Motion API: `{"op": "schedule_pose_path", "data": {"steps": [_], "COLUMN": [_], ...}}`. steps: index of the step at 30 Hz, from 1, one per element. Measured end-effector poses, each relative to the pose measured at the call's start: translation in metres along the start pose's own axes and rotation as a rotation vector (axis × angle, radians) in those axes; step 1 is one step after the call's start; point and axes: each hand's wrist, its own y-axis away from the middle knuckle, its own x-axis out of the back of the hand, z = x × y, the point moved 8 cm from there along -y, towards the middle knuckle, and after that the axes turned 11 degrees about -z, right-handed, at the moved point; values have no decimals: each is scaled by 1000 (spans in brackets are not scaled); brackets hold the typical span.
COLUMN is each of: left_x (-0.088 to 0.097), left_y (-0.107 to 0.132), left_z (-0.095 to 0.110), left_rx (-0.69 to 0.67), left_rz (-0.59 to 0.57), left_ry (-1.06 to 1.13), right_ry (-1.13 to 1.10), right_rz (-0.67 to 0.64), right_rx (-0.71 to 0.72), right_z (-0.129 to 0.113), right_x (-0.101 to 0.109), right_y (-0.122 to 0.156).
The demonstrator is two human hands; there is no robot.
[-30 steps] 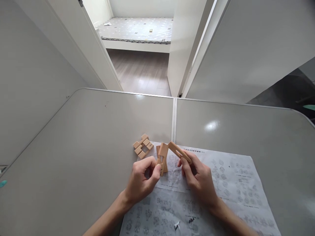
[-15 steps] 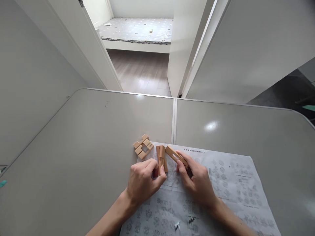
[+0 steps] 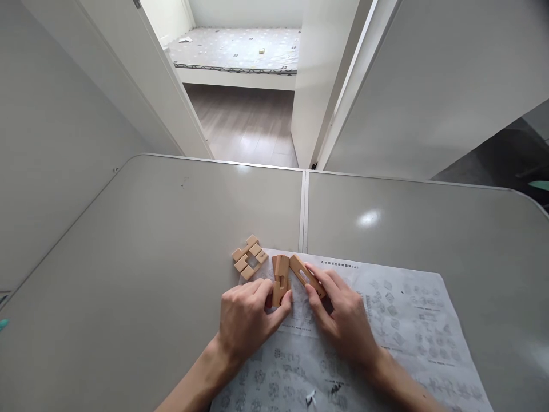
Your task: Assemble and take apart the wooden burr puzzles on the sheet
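Observation:
My left hand (image 3: 253, 309) is closed, thumb and fingers pinching a notched wooden puzzle piece (image 3: 281, 280) that stands out away from me. Another wooden piece shows partly behind it, and how the two touch is hard to see. My right hand (image 3: 341, 303) grips a slotted wooden puzzle piece (image 3: 305, 276), slanted with its far end close to the notched one. Beyond my left hand, several wooden pieces (image 3: 241, 263) lie together in a loose ring. Under both hands is a printed sheet (image 3: 412, 320) covered with small puzzle diagrams.
The grey table (image 3: 171, 257) has a metal seam (image 3: 305, 212) running across its middle. Past its far edge, an open doorway shows a bed (image 3: 235, 51) with a small block (image 3: 261, 51) on it. A white door (image 3: 323, 86) stands at the doorway's right side.
The notched piece in my left hand has turned, so more of its notched face shows. My right hand still holds the slotted piece, nearly unmoved.

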Motion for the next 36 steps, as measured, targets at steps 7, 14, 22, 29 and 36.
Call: {"op": "schedule_pose_path", "data": {"steps": [7,14,22,29,36], "left_x": [-1,9,16,17,13], "left_y": [0,-1,2,9,6], "left_z": [-1,-5,-35,-83,-108], "left_rx": [-11,-29,165,414,585], "left_rz": [-22,37,135,259,348], "left_ry": [-10,156,643,778,980], "right_ry": [18,-65,-199,-282,-304], "right_rz": [-21,-40,-119,-90,-105], "right_rx": [52,67,138,62,39], "right_z": [-5,-6,-12,-6,-4], "right_x": [0,2,2,4,2], "right_y": [-2,-3,-3,-4,-4]}}
